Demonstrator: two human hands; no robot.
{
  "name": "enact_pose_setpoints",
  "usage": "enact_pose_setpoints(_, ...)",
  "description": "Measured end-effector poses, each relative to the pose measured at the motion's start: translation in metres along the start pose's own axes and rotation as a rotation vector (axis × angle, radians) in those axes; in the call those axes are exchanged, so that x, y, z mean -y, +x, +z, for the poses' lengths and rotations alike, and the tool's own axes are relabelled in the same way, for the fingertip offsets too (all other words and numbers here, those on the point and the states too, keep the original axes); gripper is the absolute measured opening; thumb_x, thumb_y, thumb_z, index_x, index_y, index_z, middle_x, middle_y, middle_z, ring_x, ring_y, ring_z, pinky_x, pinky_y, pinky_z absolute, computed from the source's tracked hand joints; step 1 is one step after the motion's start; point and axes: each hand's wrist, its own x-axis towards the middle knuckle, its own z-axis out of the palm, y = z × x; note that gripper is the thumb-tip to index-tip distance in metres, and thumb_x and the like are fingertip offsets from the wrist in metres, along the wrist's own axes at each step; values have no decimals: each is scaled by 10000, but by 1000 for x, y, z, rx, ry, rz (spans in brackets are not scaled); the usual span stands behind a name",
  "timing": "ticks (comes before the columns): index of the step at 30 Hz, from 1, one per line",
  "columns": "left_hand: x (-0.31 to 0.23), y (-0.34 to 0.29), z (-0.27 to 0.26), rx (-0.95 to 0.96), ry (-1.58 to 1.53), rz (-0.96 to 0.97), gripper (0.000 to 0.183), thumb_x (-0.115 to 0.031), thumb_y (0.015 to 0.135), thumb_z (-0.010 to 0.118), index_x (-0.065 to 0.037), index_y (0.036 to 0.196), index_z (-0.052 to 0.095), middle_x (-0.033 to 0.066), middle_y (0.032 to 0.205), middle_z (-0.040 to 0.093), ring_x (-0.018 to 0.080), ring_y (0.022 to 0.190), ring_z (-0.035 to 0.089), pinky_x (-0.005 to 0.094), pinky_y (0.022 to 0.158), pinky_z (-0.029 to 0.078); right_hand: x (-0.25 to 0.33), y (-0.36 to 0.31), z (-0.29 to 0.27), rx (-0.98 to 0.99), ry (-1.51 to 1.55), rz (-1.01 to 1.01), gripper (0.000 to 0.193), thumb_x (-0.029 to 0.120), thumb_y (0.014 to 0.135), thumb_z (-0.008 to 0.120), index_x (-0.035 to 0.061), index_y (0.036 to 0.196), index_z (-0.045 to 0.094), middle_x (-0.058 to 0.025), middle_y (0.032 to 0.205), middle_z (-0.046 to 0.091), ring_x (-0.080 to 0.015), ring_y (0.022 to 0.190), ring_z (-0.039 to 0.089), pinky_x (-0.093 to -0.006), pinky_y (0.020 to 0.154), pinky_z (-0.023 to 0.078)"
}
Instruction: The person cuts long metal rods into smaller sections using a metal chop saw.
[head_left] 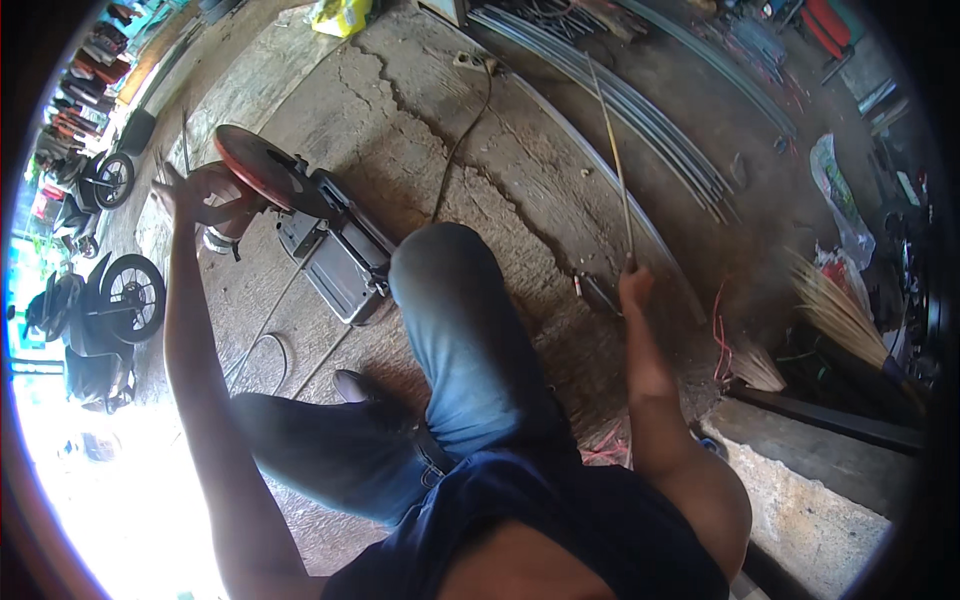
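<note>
My right hand (635, 285) is closed around the lower end of a long thin rod (612, 130), which slants up and away over the floor. On the left, my left hand (177, 195) is raised with its fingers apart, beside the cut-off saw (340, 265). A thin dark upright piece shows just past its fingers; I cannot tell whether they touch it. The saw has a red round guard (258, 165) over its disc and a grey base on the floor. My bent knees are close to the base.
Long metal pipes (620, 110) lie at the far right, near a socket block (470, 62) with a dark cable. Motorcycles (130, 295) stand at left. A stick broom (840, 310) and a concrete ledge (800, 470) are on the right. A yellow bag (340, 15) lies far ahead.
</note>
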Motion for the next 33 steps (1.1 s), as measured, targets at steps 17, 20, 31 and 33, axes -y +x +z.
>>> enact_pose_setpoints(17, -143, -63, -139, 181, -1069, -151, 666, -534, 979, 328, 6, 1359, 411, 245, 1281, 550, 349, 1212, 506, 410, 1021, 361, 234, 10, -84, -187, 291, -784, 573, 485, 887, 608, -49, 681, 573, -135, 590, 571, -268, 529, 533, -405, 529, 397)
enact_pose_setpoints(20, -148, -50, -151, 300, -1395, -414, 701, -562, 977, 281, 13, 1358, 401, 201, 1234, 593, 308, 1148, 547, 384, 992, 381, 275, 14, -93, -343, 345, -941, 577, 476, 880, 638, -41, 650, 526, -98, 554, 489, -188, 525, 422, -367, 518, 365)
enact_pose_setpoints(31, -177, 4, -211, 424, -2111, -741, 858, -645, 924, 161, 24, 1458, 210, 248, 1476, 313, 383, 1336, 370, 439, 1114, 273, 347, -10, -127, -227, 570, -1350, 538, 445, 891, 626, -3, 627, 487, -71, 493, 425, -164, 428, 432, -336, 426, 312)
enact_pose_setpoints(33, -175, 10, -219, 383, -2352, -767, 963, -722, 878, 128, 40, 1466, 155, 249, 1465, 337, 394, 1335, 373, 420, 1122, 260, 348, -14, -133, -171, 553, -1395, 508, 414, 895, 634, -13, 659, 493, -53, 530, 419, -135, 488, 410, -319, 449, 312)
